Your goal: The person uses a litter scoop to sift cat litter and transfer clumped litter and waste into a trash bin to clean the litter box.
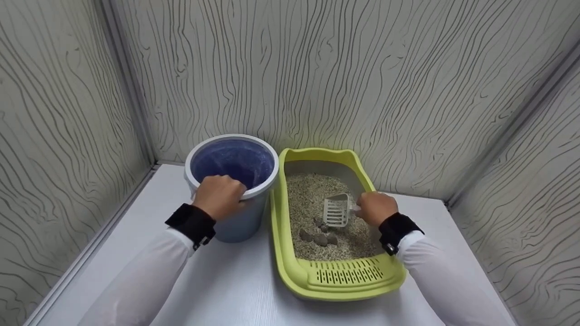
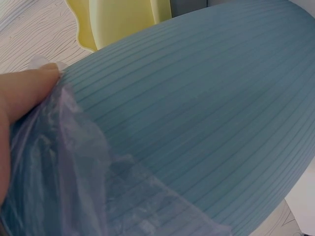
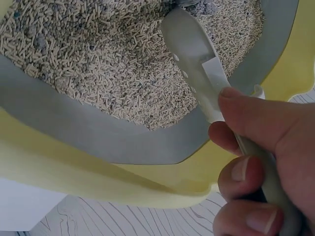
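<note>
My right hand (image 1: 377,208) grips the handle of a pale slotted litter scoop (image 1: 336,211), its blade low over the litter (image 1: 312,190) in a yellow-green litter box (image 1: 282,253). In the right wrist view the fingers curl round the scoop's handle (image 3: 273,182). Several dark clumps (image 1: 320,239) lie on the litter close to the blade. At left, my left hand (image 1: 220,195) holds the near rim of a blue bucket (image 1: 240,222). A thin translucent bag (image 2: 83,147) lines the bucket and folds over its outside, under the left thumb in the left wrist view.
Bucket and litter box stand side by side on a white table (image 1: 226,280). Wood-grain patterned panels (image 1: 290,72) rise behind and on both sides. A slotted grate (image 1: 349,274) forms the box's near end.
</note>
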Demonstrator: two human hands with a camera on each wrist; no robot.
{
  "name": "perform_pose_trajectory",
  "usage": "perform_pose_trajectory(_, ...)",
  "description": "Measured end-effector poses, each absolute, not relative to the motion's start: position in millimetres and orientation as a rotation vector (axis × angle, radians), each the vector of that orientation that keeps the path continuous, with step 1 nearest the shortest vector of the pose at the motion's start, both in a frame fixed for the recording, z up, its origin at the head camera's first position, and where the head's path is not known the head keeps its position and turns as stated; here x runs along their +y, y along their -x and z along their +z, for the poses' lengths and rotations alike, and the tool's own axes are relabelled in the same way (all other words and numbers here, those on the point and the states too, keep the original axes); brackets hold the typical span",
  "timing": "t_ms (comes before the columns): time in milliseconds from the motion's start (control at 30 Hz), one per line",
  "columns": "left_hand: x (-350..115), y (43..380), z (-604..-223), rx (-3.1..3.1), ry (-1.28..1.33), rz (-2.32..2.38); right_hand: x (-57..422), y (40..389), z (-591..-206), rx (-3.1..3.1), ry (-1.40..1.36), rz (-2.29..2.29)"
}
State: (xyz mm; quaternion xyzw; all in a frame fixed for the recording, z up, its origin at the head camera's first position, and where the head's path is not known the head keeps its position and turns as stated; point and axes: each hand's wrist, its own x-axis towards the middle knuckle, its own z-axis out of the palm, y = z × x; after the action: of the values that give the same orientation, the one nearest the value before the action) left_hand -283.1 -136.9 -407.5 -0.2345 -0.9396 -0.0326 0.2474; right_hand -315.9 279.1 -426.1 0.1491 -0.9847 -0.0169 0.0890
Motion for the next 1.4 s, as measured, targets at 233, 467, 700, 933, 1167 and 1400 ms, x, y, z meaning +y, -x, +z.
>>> perform_pose_trajectory(233, -136.3, 283.9, -408.0, -2.549, 0.646, -0.082, 279.5, 320.6, -433.7, -2.893, -0.446, -0.024)
perform_pose_trajectory(467, -136.8, 283.1, -406.8, -2.567, 0.645, -0.089, 281.9, 327.2, -433.9, -2.93, -0.505, 0.01)
perform_pose_trajectory(700, -137.9, 283.0, -406.9, -2.571, 0.649, -0.09, 280.5, 327.9, -433.8, -3.083, -0.469, 0.153)
perform_pose_trajectory(933, -136.1, 283.6, -406.6, -2.578, 0.65, -0.095, 268.1, 326.9, -440.9, -3.11, -0.548, 0.209)
perform_pose_trajectory(1167, -136.1, 284.1, -406.3, -2.609, 0.636, -0.104, 247.3, 332.6, -452.7, -3.116, -0.687, 0.213)
perform_pose_trajectory(1400, -136.8, 283.8, -405.8, -2.602, 0.638, -0.087, 213.3, 335.8, -460.5, -3.229, -0.61, 0.254)
